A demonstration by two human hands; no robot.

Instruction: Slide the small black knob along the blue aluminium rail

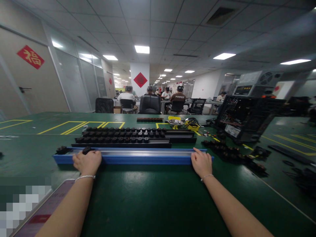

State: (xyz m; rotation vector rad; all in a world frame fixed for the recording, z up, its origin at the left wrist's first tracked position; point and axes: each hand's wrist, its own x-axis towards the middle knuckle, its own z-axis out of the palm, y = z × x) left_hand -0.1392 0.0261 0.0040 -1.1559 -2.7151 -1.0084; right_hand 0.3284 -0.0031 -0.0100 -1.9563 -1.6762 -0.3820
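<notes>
A long blue rail [148,160] with a shiny metal channel lies crosswise on the green table in front of me. Near its left part, my left hand [88,162] is closed, its fingers around a small black module [87,150] seated in the channel; the fingertips are partly hidden. Another black module [62,150] sits at the rail's left end. My right hand [201,162] grips the rail's right end, fingers over the far edge. Just beyond the blue rail lie black rails [182,140] with rows of round-faced black modules [118,140].
On the right stand an opened computer case [244,115] and loose black parts [229,151]. Behind the rails are a metal bowl [175,122] and a coiled cable [194,122]. A tablet-like screen [46,210] lies at lower left. People sit at tables farther back.
</notes>
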